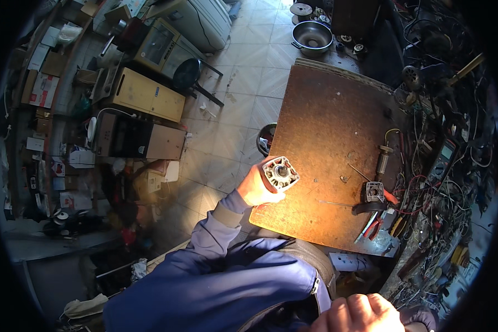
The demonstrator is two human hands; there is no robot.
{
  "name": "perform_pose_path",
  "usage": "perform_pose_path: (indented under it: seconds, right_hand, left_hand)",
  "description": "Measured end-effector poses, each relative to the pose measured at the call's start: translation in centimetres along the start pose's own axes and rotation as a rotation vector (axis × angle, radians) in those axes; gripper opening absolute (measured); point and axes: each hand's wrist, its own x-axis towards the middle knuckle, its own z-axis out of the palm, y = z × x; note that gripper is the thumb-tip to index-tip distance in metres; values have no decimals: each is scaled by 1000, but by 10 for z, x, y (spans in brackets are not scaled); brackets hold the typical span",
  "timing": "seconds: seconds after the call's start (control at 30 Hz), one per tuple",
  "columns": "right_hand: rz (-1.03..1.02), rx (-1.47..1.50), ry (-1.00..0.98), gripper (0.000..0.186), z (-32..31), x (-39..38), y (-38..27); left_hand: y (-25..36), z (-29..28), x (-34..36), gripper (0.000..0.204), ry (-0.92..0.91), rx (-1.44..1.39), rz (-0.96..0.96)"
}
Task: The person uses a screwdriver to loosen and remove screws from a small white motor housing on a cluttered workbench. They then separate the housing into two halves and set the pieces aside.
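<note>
My left hand [253, 188] is wrapped around a motor housing [281, 174], held over the table's left edge. Its squarish metal end faces up, with openings around a round centre. Low in the picture, near my jacket front, my right hand [359, 314] is closed with the knuckles up. Whatever it may hold is hidden. On the wooden table [326, 122], to the right, lie a motor armature [383, 160] and a squarish metal gear housing [374, 191]. A thin screwdriver [337, 203] lies beside them.
Pliers [376, 228] with red handles lie at the table's near right corner. Tangled wires and a multimeter [445, 156] crowd the right side. A metal basin [312, 39] sits beyond the table. A dark stool [188, 73] and cabinets [148, 95] stand at left.
</note>
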Motion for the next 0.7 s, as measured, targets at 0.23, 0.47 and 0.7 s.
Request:
perform_pose_path:
  seconds: [0.23, 0.47, 0.7]
  right_hand:
    - [1, 29, 12, 28, -3, -14, -13]
    - [100, 57, 12, 27, 15, -17, 5]
    - [669, 433, 267, 25, 133, -60, 65]
  left_hand:
    - [4, 3, -1, 76, -3, -84, -93]
    - [-16, 8, -1, 82, -36, 46, 12]
    - [-17, 17, -10, 80, -15, 117, 84]
